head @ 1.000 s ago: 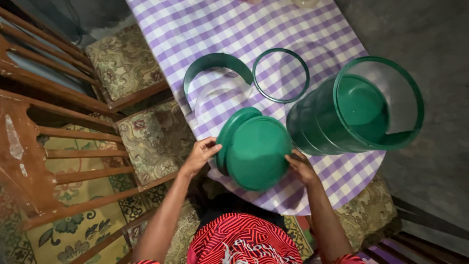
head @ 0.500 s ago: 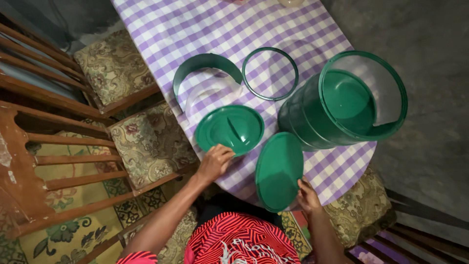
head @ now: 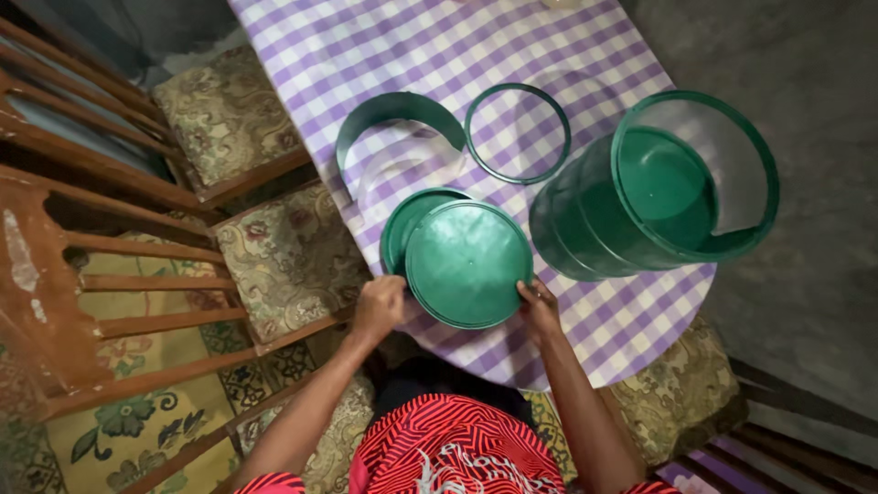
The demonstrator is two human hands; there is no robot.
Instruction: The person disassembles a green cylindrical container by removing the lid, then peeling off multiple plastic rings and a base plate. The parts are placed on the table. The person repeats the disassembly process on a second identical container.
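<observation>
Purple-checked table fills upper frame. Your left hand and right hand grip flat green disc at centre, laid over green lid; ring, curved band, tub unassembled.

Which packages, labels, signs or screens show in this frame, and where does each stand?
None in view. The table with its purple checked cloth holds only plain green plastic parts: a round disc held by the left hand and right hand, a lid under it, a ring, a curved band and a large container. None bears a label.
</observation>
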